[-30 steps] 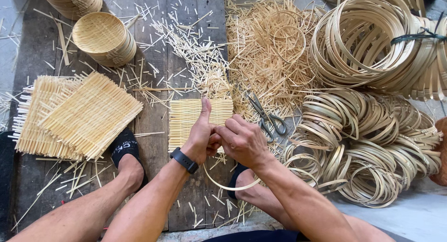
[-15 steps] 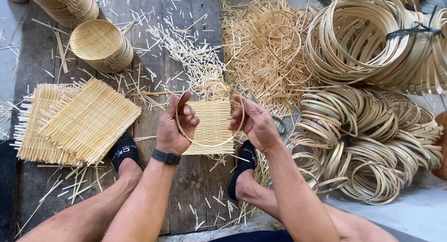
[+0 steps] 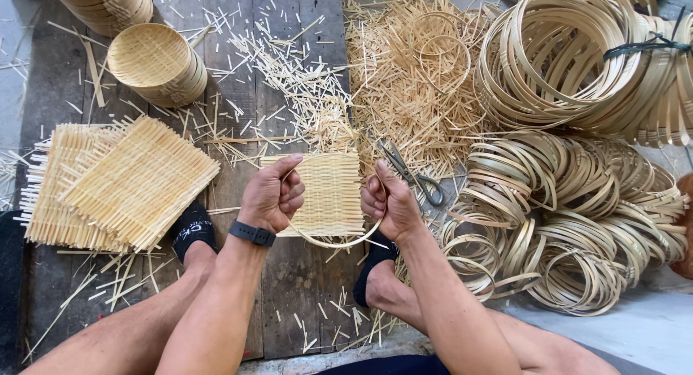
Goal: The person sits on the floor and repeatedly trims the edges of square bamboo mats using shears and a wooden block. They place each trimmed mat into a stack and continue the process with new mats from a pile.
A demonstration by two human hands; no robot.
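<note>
Nearest the camera, two bare forearms reach forward over a floor of dark wooden planks (image 3: 289, 303), with a foot in a black sock on each side. The left hand (image 3: 271, 194), a black band (image 3: 253, 233) on its wrist, is closed in a fist around the left side of a thin bamboo hoop (image 3: 339, 241); the right hand (image 3: 386, 202) is clamped on the hoop's right side, thumb up. The two hands are apart, with the hoop's lower curve hanging between them. Through and behind the hoop lies a small square woven bamboo mat (image 3: 328, 194) flat on the planks. Just right of the right hand lies a pair of scissors (image 3: 411, 174). To the left sits a stack of larger woven mats (image 3: 123, 184), the top one turned at an angle. On the right, loose bamboo hoops are heaped in a pile (image 3: 570, 216). Farther out, short bamboo offcuts (image 3: 404, 79) are strewn thickly over the planks. At upper left stands a stack of round shallow baskets (image 3: 155, 61), with another stack (image 3: 108, 3) tipped on its side behind it. At upper right lies a big bundle of hoops (image 3: 577, 57) tied with a dark cord.
</note>
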